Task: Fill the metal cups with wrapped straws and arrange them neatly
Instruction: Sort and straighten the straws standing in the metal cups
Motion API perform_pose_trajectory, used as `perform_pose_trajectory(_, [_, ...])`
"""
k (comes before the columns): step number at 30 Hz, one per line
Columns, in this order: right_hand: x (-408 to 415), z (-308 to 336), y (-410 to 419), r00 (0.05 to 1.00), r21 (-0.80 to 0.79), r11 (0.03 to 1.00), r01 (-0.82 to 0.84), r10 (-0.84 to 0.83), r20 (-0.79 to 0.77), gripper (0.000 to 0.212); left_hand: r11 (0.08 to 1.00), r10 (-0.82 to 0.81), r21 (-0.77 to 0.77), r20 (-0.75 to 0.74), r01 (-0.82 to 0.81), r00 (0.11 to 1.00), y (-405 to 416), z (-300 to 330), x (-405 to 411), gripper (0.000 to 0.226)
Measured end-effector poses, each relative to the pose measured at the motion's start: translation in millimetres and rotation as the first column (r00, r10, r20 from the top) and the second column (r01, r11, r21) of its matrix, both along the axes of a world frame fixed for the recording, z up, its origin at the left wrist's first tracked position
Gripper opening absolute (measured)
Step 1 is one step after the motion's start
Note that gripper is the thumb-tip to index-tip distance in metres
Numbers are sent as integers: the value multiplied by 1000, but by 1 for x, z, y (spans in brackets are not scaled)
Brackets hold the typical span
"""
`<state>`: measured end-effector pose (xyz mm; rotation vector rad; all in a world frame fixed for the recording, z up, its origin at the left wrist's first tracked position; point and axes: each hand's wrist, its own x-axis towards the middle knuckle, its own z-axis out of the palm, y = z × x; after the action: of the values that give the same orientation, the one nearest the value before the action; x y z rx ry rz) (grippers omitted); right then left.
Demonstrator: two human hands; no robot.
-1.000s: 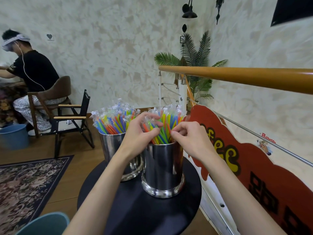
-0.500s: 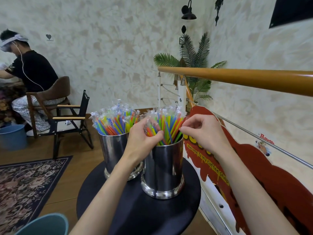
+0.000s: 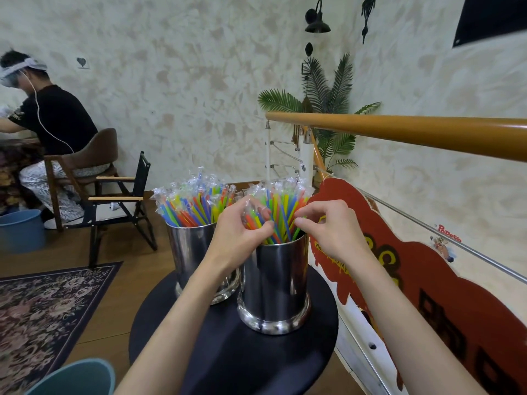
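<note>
Head view, looking forward and down. Two metal cups stand touching on a round dark bench [image 3: 228,357]: the near cup [image 3: 275,283] at centre and the far cup [image 3: 189,252] at its 10 o'clock. Both are packed with wrapped straws; those of the near cup [image 3: 281,212] fan upward out of its mouth, and those of the far cup [image 3: 196,203] lean toward 11 o'clock.

The left hand [image 3: 238,238] sits at the 9 o'clock side of the near cup's mouth, its grip curled round a cluster of straws low in the fan. The right hand [image 3: 330,229] sits at the 3 o'clock side, thumb and forefinger pressed together on what looks like a single straw at the fan's outer edge.

Long axis of the straws: near vertical, lower ends hidden inside the cup, crimped wrapper tips pointing to 12 o'clock, the outer ones splaying toward 1 and 11 o'clock. The bundle lies between the two grips, each hand touching its own side, neither clearly nearer.

Judged step: gathering the splayed fan upright. The coming move probably turns on drawing both grips inward toward the cup's axis, along a line from 9 to 3 o'clock.
</note>
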<state>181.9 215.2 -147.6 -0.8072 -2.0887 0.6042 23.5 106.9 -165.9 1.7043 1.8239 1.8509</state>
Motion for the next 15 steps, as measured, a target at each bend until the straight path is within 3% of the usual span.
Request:
perform_pose_trajectory(6, [-11, 2, -11, 985, -32, 992, -122, 117, -126, 22, 1000, -31, -4, 4, 31, 1000, 0, 2, -1, 14])
perform_pose_trajectory(15, [-11, 16, -23, 911, 24, 967, -254, 248, -331, 17, 989, -40, 138, -43, 46, 998, -4, 25, 8, 23])
